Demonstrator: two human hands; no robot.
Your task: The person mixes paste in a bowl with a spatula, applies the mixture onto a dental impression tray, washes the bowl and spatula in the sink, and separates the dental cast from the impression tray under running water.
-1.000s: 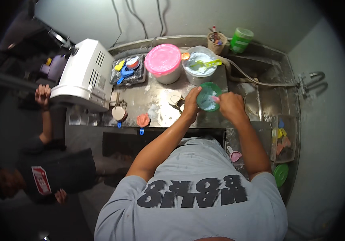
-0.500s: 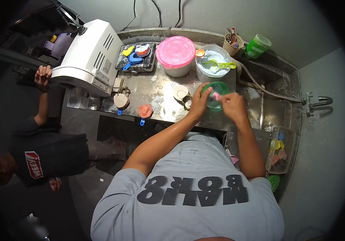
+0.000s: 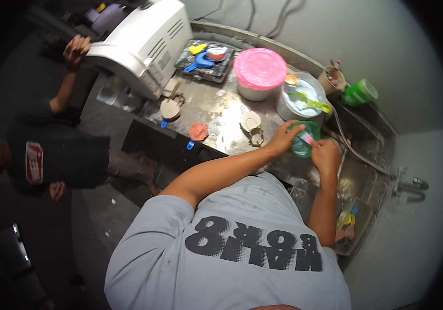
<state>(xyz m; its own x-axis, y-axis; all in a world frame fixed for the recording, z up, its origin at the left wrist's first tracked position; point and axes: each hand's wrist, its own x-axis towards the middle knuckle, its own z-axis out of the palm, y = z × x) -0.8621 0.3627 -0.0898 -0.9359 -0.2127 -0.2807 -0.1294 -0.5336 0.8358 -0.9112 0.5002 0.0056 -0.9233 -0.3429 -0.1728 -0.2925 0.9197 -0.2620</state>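
My left hand (image 3: 283,138) grips the rim of a green translucent mixing bowl (image 3: 300,150), its fingers wrapped round the near-left side. My right hand (image 3: 327,156) is closed on a spatula (image 3: 308,138) with a pink part, which reaches into the bowl. What lies inside the bowl looks pale but is blurred. Just beyond it stands a tub (image 3: 285,108) of whitish powder with a lime-green scoop (image 3: 309,102) on top. Left of my left hand, a cream plaster cast (image 3: 251,120) sits by a metal articulator (image 3: 256,137) on the steel counter (image 3: 226,106).
A pink-lidded bucket (image 3: 260,68) and a black platform with blue trays (image 3: 201,62) stand behind. Left are a white machine (image 3: 149,41), another cast (image 3: 170,109) and a coral impression (image 3: 198,131). A co-worker's hand (image 3: 77,50) touches the machine. Right are a faucet (image 3: 410,183) and green bottle (image 3: 361,93).
The view has turned and shifted, so the counter appears tilted and farther right. Within the bowl the spatula has moved; both hands keep their hold.
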